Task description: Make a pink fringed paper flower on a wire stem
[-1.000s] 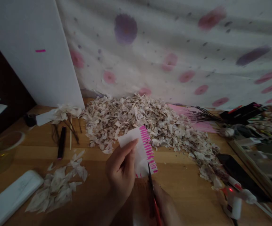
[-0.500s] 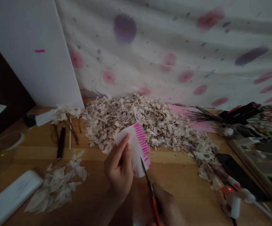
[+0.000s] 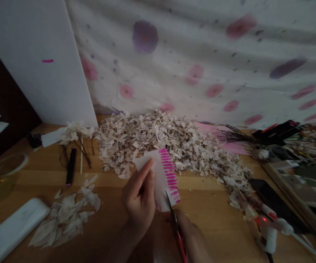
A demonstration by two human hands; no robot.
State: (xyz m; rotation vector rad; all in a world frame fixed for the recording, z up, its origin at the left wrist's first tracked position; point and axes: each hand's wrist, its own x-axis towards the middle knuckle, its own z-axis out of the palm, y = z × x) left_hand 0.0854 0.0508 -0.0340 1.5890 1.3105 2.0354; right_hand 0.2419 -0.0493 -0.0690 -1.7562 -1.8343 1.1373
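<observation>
My left hand (image 3: 140, 197) pinches a white paper piece (image 3: 159, 175) between thumb and fingers. Pink stripes run down the paper's right edge, which is cut into a fringe. My right hand (image 3: 190, 233) is closed around scissors (image 3: 177, 230) with red handles. The dark blades point up and away, and their tip lies over the lower part of the paper, close to the striped edge. Behind the paper spreads a large heap of whitish petal-like scraps (image 3: 147, 131).
At the left are a white case (image 3: 12, 230), loose pale petals (image 3: 64, 219), a black marker (image 3: 71, 167) and a glass bowl (image 3: 10, 164). A glue gun (image 3: 267, 233) and a dark phone (image 3: 278, 206) lie at the right. A patterned cloth (image 3: 174, 47) hangs behind.
The paper has shifted slightly right and down and is turned a little. My left hand has moved slightly with it. The scissors' tip is a little lower on the paper.
</observation>
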